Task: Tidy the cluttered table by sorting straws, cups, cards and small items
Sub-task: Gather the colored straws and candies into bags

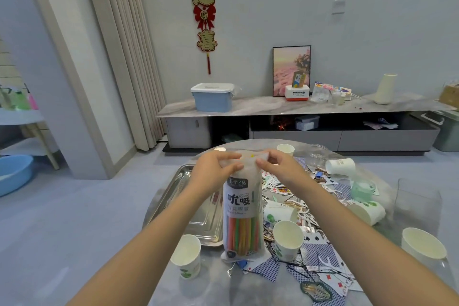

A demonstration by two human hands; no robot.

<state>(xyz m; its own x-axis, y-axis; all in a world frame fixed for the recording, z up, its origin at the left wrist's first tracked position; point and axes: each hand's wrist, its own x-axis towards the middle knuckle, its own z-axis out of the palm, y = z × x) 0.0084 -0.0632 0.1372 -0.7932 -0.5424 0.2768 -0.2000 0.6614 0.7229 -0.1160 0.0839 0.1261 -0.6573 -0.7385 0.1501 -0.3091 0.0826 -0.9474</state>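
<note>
A straw bag (242, 208) is held upright at table centre, its top pinched by left hand (213, 169) and right hand (278, 165), apparently for sealing; paper cups (288, 240) and cards (315, 253) lie scattered toward three o'clock.

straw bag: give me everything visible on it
The straw bag is a tall, translucent white plastic pouch with dark printed characters on its front. Coloured straws, pink, green, yellow and orange, show through its lower part. It stands upright, its bottom on the table among playing cards, just right of the metal tray. The left hand and right hand both pinch its top edge. Whether the top is sealed cannot be told.
</note>
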